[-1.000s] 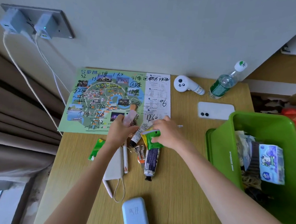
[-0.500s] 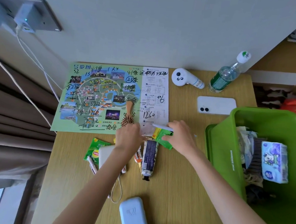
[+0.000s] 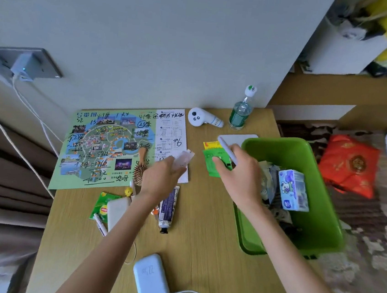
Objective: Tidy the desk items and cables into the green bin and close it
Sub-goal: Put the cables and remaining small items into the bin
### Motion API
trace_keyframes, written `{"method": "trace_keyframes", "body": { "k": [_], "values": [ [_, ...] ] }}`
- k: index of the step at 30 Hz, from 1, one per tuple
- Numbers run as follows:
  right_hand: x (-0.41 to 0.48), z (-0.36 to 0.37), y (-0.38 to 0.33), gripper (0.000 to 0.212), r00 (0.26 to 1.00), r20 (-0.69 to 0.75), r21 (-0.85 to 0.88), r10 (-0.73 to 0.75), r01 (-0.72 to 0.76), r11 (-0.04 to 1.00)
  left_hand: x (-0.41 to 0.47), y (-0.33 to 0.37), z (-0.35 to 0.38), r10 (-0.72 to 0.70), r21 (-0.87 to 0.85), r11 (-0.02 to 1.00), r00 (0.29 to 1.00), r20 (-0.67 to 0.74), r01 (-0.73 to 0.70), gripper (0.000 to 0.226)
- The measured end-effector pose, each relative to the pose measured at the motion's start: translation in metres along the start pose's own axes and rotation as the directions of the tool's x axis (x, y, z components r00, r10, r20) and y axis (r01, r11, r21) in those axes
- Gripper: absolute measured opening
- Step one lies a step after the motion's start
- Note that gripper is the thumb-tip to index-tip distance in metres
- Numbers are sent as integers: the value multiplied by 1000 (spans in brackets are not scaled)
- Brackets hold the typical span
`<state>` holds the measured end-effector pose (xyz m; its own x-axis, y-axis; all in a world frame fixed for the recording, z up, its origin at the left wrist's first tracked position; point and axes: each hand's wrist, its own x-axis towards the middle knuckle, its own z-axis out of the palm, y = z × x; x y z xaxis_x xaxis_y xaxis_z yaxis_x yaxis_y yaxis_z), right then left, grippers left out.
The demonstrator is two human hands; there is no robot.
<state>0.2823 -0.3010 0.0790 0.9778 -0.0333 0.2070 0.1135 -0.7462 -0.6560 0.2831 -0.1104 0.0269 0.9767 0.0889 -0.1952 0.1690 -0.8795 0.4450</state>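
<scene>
Bin point(image 3: 323, 222) right of map point(image 3: 106, 146); power bank point(image 3: 149, 280) nearest.

The worktop point(image 3: 200, 254) is looking like matt, pale wood grain. The green bin point(image 3: 320, 226) is shining as smooth glossy plastic, same with the power bank point(image 3: 150, 277). The map point(image 3: 106, 146) is looking like plain printed paper, the water bottle point(image 3: 240, 113) clear plastic, and the curtain point(image 3: 4, 186) is hanging as dull cloth.

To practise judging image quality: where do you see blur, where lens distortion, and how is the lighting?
Head view: motion blur smears the pale packet in the left hand; head view: rug and red bag are soft at the right; head view: the wall edge leans, wide-angle; head view: light soft, shadows faint.
</scene>
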Motion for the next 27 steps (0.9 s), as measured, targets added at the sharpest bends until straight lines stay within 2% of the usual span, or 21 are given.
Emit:
{"method": "trace_keyframes", "body": {
  "k": [3, 6, 8, 10, 13, 15, 17, 18, 20, 22, 23, 25, 27],
  "values": [
    [0, -46, 16, 29, 985, -168, 74, 51, -39, 997, -8, 32, -5, 30, -155, 987, 999, -11, -32, 40],
    [-1, -80, 44, 30, 931, -325, 100, 165, -140, 985, -16, 60, -5, 35, -288, 957, 999, 0, -33, 40],
    [-2, -85, 60, 30, 896, -365, 172, 253, -202, 964, -21, 76, -1, 28, -327, 945, 999, 21, -20, 40],
    [-2, -78, 72, 35, 909, -250, 157, 334, -302, 940, -25, 89, 3, 25, -314, 949, 999, 40, -11, 40],
    [-9, -59, 83, 40, 911, 52, -119, 409, -401, 909, -30, 100, 10, 41, -294, 955, 998, 54, -23, 40],
    [-16, -54, 89, 33, 924, 39, -149, 380, -370, 917, -33, 104, 13, 46, -291, 956, 997, 55, -27, 39],
    [-22, -54, 92, 25, 946, -35, -82, 324, -325, 942, -34, 105, 15, 45, -294, 955, 998, 49, -29, 39],
    [-24, -55, 93, 26, 954, -27, -53, 297, -298, 953, -35, 107, 16, 42, -292, 956, 998, 45, -27, 40],
    [-28, -58, 93, 35, 959, 123, -55, 257, -252, 966, -36, 112, 17, 34, -283, 959, 999, 31, -24, 43],
    [-33, -62, 96, 41, 932, 289, -143, 221, -186, 972, -36, 118, 18, 29, -268, 963, 999, 17, -24, 45],
    [-35, -66, 98, 40, 938, 289, -178, 192, -144, 973, -36, 123, 19, 32, -258, 966, 999, 10, -28, 45],
    [-37, -81, 99, 32, 984, 157, -177, 85, -57, 983, -36, 133, 20, 49, -250, 967, 999, -6, -49, 46],
    [-37, -98, 104, 28, 1000, 1, -213, -23, 22, 977, -36, 146, 21, 69, -238, 969, 997, -22, -72, 47]
  ]
}}
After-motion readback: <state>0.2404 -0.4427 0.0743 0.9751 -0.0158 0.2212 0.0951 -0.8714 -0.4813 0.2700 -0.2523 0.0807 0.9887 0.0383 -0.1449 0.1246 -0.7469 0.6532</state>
